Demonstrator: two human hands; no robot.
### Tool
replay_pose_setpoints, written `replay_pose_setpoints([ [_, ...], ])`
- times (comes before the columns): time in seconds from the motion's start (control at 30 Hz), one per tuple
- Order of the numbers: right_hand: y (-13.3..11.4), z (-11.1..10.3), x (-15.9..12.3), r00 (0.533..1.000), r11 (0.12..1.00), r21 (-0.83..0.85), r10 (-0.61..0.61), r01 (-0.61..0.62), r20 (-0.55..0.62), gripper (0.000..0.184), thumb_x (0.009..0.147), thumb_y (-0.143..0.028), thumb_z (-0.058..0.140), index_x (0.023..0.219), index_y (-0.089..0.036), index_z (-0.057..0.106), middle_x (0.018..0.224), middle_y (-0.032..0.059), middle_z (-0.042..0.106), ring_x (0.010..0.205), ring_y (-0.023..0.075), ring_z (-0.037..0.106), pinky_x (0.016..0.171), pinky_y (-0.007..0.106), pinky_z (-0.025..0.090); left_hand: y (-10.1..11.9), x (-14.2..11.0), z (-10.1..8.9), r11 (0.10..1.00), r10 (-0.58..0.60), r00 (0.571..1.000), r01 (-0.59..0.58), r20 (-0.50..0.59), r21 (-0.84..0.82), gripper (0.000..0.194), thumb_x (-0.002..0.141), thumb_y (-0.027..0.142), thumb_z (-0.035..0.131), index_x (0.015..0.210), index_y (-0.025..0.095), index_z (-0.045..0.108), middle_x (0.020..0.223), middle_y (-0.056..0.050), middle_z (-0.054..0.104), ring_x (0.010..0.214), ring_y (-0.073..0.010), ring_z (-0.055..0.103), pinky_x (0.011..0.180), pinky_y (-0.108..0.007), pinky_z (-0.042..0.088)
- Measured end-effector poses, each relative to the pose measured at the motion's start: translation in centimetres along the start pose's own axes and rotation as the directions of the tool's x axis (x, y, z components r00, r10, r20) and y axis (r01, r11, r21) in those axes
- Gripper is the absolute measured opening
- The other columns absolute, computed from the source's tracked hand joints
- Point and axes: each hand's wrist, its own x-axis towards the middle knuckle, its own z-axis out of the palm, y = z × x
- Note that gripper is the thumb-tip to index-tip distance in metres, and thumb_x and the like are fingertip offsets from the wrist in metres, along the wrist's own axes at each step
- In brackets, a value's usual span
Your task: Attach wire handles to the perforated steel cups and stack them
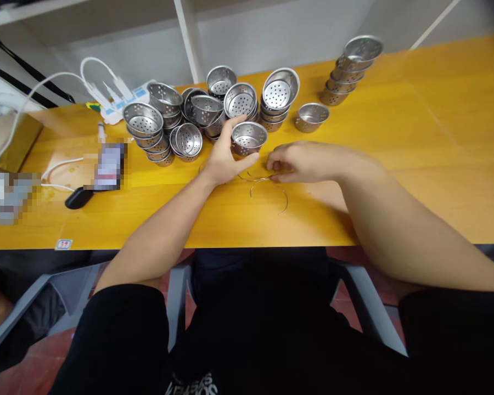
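Note:
My left hand [223, 158] curves around the left side of a small perforated metal cup [250, 144], index finger at its rim and thumb in front. To the right, my right hand [298, 163] is closed, with thumb and fingertips pinching a thin curved wire [254, 179] just above the table. Other thin bent wire pieces [287, 200] lie below my right fingertips. Another perforated cup [312, 119] stands alone beyond my right hand. Behind the held cup rises a stack of perforated cups [280, 96].
More cups are stacked at the left [143, 122] and in a tall leaning stack [346, 77] at the back right. A white power strip [113, 112] with cables, a blurred phone [109, 166] and a black object [79, 198] occupy the left of the yellow table [436, 164].

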Motion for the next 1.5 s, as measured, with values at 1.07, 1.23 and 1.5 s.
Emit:
replay_pose_setpoints([
  [1.07,-2.4,0.3,0.5,0.997,0.987,0.141,-0.077,0.076,-0.001,0.024,0.091,-0.014,0.083,0.089,-0.027,0.063,0.079,-0.0039,0.066,0.073,0.0190,0.056,0.077,0.037,0.041,-1.7,0.0,0.3,0.996,0.086,0.994,-0.087,-0.066,-0.011,0.125,0.105,0.106,0.075,0.197,0.036,0.026,0.195,-0.020,0.054,0.184,-0.0447,0.066,0.153,-0.063,0.059],
  [1.23,-0.5,0.1,0.1,0.989,0.906,0.410,-0.046,0.101,-0.142,0.023,0.090,-0.030,0.093,0.098,-0.029,0.072,0.086,-0.0010,0.072,0.082,0.0231,0.065,0.079,0.038,0.051,-2.4,0.2,0.3,0.993,0.111,0.994,-0.112,-0.024,-0.025,0.123,0.112,0.101,0.068,0.201,0.037,0.013,0.199,-0.020,0.049,0.185,-0.0432,0.064,0.158,-0.065,0.053],
  [1.5,0.3,-0.3,0.3,0.963,0.940,0.340,0.080,0.013,-0.258,0.021,0.095,-0.039,0.086,0.113,-0.033,0.077,0.103,0.0080,0.078,0.095,0.0343,0.071,0.098,0.055,0.064,0.9,0.4,-0.3,0.999,0.014,0.997,-0.017,-0.077,-0.039,0.119,0.094,0.104,0.092,0.183,0.034,0.055,0.179,-0.018,0.068,0.173,-0.0460,0.072,0.155,-0.074,0.055],
])
